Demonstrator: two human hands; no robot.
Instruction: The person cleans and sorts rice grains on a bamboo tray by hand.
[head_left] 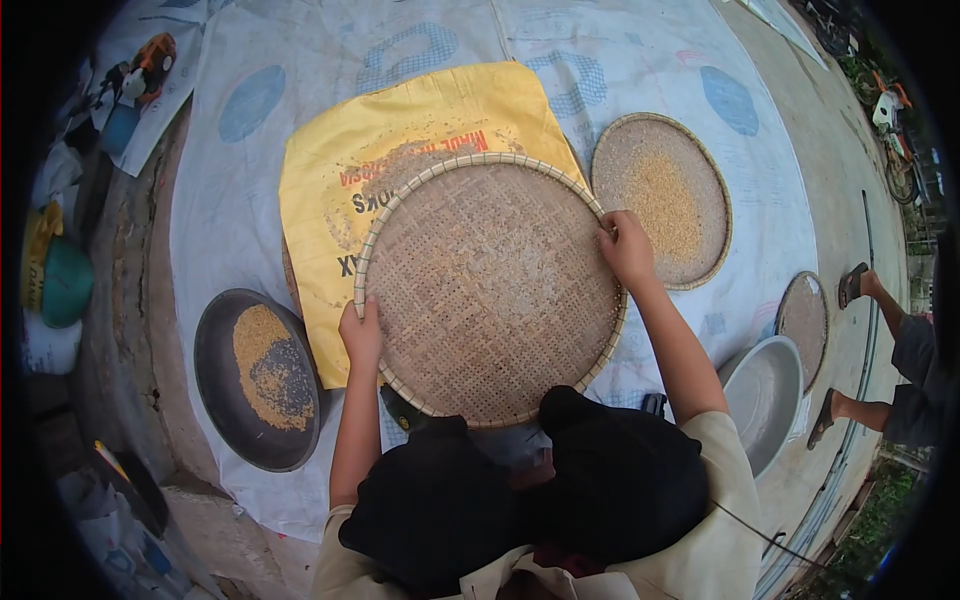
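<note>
Both arms reach forward, spread wide, elbows slightly bent. The left hand (360, 335) and right hand (627, 248) are each curled shut in a grip, fingers wrapped over.

Woven cane, plastic sacking, dull metal

We see a matt, rough woven sieve (490, 290) of split cane, a smoother yellow plastic sack (420, 115) with printed lettering, a white woven tarp (620, 60), a dark matt metal pan (215, 370) and a pale, faintly glossy basin (765, 395).
</note>
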